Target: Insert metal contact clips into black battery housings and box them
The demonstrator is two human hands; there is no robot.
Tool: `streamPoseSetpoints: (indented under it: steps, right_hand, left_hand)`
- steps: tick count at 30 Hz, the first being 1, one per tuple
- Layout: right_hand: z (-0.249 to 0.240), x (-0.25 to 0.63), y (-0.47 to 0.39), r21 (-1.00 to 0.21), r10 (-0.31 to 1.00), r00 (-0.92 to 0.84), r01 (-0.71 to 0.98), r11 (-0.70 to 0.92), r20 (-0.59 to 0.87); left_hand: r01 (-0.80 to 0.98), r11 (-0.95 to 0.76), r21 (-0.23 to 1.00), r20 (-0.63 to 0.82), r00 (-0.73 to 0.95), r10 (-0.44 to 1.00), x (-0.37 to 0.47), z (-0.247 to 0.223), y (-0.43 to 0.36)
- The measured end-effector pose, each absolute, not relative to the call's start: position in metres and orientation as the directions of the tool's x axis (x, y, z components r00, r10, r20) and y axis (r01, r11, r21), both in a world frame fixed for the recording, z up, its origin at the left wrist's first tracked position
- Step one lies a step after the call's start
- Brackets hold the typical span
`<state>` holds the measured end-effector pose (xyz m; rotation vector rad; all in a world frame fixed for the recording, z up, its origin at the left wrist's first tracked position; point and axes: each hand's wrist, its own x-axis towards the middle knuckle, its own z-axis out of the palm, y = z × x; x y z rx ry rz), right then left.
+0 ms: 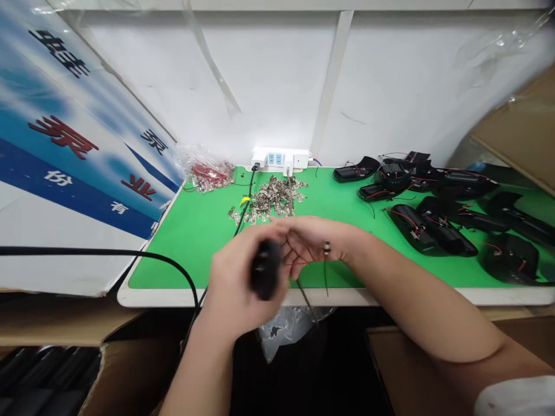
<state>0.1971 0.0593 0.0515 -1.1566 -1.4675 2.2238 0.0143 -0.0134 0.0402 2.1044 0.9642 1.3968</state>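
Piece [265, 270], black, within left hand [237, 278]

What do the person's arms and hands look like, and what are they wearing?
The left hand and right hand wear no gloves. Both forearms are uncovered. A pale, whitish cloth sleeve ends above the right elbow. The left hand is blurry, so tiny details are unclear.
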Motion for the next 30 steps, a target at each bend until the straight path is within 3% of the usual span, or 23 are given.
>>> streamPoseSetpoints:
  steps: [2, 5, 7, 9, 13, 17, 24, 27, 30]
  right_hand:
    - [0.046, 0.193, 0.062, -0.890, 0.671, -0.589, 0.234, -0.391, -0.450]
    - [0.033, 0.187, 0.070, -0.953, 0.892, -0.426, 0.302, -0.015, -0.149]
    - [0.023, 0.180, 0.075, -0.875, 0.912, -0.409, 0.428, 0.225, 0.034]
    - [0.015, 0.170, 0.078, -0.743, 0.906, -0.401, 0.564, 0.361, 0.137]
    - [0.006, 0.148, 0.083, -0.571, 0.923, -0.336, 0.728, 0.380, 0.186]
    - [0.004, 0.140, 0.086, -0.469, 0.933, -0.302, 0.807, 0.360, 0.197]
    - [0.008, 0.142, 0.086, -0.492, 0.933, -0.291, 0.794, 0.358, 0.210]
    - [0.009, 0.142, 0.084, -0.542, 0.933, -0.269, 0.761, 0.357, 0.237]
    - [0.017, 0.146, 0.073, -0.635, 0.882, -0.241, 0.620, 0.460, 0.405]
  left_hand:
    - [0.025, -0.495, 0.868, 0.496, -0.063, 0.866, 0.002, 0.039, -0.017]
    - [-0.388, -0.318, 0.865, 0.203, -0.309, 0.929, -0.004, 0.035, -0.015]
    - [-0.508, -0.212, 0.835, 0.052, -0.310, 0.949, -0.003, 0.032, -0.010]
    - [-0.570, -0.115, 0.813, -0.064, -0.285, 0.956, 0.000, 0.029, -0.004]
    - [-0.581, 0.056, 0.812, -0.245, -0.251, 0.936, -0.002, 0.027, 0.004]
    - [-0.596, 0.140, 0.790, -0.264, -0.124, 0.957, -0.007, 0.026, 0.005]
    - [-0.686, 0.240, 0.687, -0.150, 0.189, 0.970, -0.013, 0.024, 0.002]
    - [-0.678, 0.315, 0.664, -0.097, 0.340, 0.936, -0.019, 0.024, 0.000]
    - [-0.667, 0.361, 0.651, -0.079, 0.414, 0.907, -0.024, 0.025, -0.002]
